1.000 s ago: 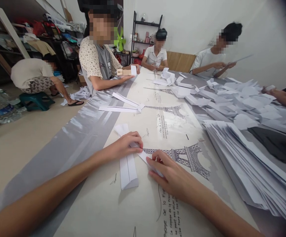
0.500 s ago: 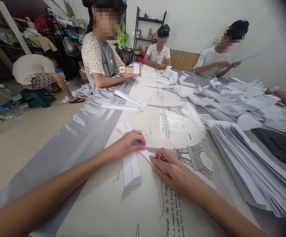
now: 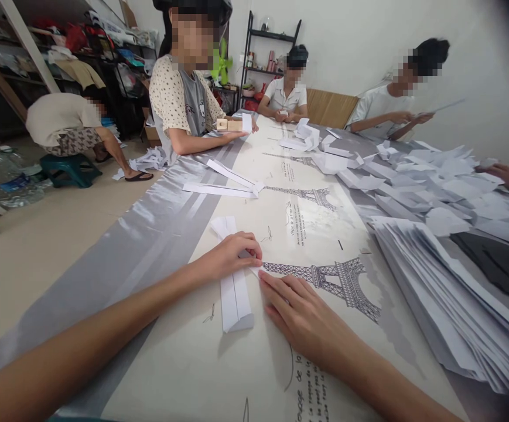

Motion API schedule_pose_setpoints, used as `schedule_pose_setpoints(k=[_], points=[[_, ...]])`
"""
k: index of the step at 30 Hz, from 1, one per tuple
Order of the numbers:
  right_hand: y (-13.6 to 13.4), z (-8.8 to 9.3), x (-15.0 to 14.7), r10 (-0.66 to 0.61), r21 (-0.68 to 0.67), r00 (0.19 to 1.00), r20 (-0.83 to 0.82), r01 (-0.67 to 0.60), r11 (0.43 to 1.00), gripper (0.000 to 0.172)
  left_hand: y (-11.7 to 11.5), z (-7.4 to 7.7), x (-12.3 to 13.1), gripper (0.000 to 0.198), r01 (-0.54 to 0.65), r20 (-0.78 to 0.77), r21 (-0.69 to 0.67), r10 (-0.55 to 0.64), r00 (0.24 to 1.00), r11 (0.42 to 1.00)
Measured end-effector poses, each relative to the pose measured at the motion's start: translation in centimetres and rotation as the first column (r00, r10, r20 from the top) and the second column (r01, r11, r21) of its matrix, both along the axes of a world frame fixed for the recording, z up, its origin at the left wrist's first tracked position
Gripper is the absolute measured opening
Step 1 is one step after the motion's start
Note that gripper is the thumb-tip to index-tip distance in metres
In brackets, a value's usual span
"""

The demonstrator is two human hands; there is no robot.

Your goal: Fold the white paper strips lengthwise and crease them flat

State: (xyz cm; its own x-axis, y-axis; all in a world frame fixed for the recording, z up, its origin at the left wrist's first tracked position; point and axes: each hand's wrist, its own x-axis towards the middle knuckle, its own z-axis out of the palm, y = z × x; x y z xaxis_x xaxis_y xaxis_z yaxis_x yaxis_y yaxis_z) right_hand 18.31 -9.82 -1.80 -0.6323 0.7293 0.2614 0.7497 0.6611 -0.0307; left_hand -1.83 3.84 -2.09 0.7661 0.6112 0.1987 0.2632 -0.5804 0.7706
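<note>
A folded white paper strip (image 3: 236, 302) with a dark line along it lies on the printed tablecloth (image 3: 184, 357). Its far part (image 3: 224, 225) shows beyond my left hand (image 3: 235, 253). Thumb and fingers of that hand pinch the paper's right-hand end, which points toward the other hand. Stretched out flat, the fingers of my right hand (image 3: 296, 308) press down over this end and cover most of it. The right fingertips almost meet the left thumb.
Farther along the table lie more folded strips (image 3: 223, 189). At right are a stack of white paper sheets (image 3: 439, 293), a dark sheet (image 3: 495, 261) and a heap of folded paper (image 3: 412, 176). Several co-workers sit around; one (image 3: 188, 105) holds a wooden block (image 3: 232, 125).
My right hand has flattened from a bent-finger hold and slid up toward the left fingertips, covering the paper's end. My left hand keeps its pinch. The view has shifted slightly.
</note>
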Motion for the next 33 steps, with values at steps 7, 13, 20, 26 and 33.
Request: schedule_pose_setpoints(k=[7, 13, 20, 26, 33], points=[[-0.1, 0.3, 0.0, 0.004, -0.003, 0.999, 0.035, -0.004, 1.000, 0.035, -1.8, -0.1, 0.0, 0.024, -0.109, -0.193, 0.568, 0.261, 0.946, 0.815], [0.0, 0.4, 0.2, 0.015, -0.015, 0.999, -0.041, -0.016, 1.000, 0.036, -1.1, 0.6, -1.3, 0.049, -0.116, -0.338, 0.587, 0.372, 0.864, 0.801], [0.6, 0.6, -0.2, -0.050, -0.149, 0.994, -0.095, 0.035, 0.988, 0.042, -0.7, 1.4, -2.1, 0.049, -0.149, -0.303, 0.370, 0.271, 0.914, 0.917], [0.6, 0.4, 0.1, -0.054, -0.168, 0.988, -0.147, 0.029, 0.985, 0.041, 0.9, 1.5, -3.4, 0.034, -0.149, -0.287, 0.256, 0.222, 0.932, 0.955], [0.5, 0.3, 0.1, -0.039, -0.092, 0.980, -0.197, 0.021, 0.996, 0.031, 4.0, 0.5, -5.7, 0.025, -0.168, -0.220, 0.295, 0.238, 0.946, 0.940]])
